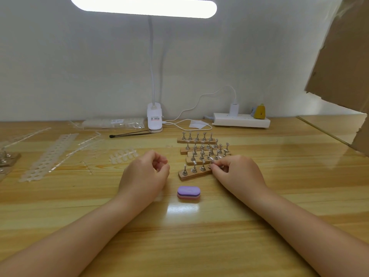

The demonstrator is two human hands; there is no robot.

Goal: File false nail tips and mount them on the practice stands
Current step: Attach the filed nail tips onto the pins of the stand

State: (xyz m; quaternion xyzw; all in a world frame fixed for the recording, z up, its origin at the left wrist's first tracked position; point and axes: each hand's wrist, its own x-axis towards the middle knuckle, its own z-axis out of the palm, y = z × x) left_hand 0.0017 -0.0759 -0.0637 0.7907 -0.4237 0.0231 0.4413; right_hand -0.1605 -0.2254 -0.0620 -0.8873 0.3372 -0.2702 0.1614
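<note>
Wooden desk (pixel 259 206) holds several practice stands (pixel 194 172) at centre, metal pegs upright. Right hand (pixel 237 172) pinches at the nearest stand's right end; whatever it grips is hidden. Left hand (pixel 145 174) rests loosely curled, empty. Purple buffer block (pixel 188 192) lies just in front.

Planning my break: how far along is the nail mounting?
Done: a few tips seem mounted on the middle stands. In hand: right hand works at the nearest stand; buffer lies idle. Left: loose tips, many bare pegs.
</note>
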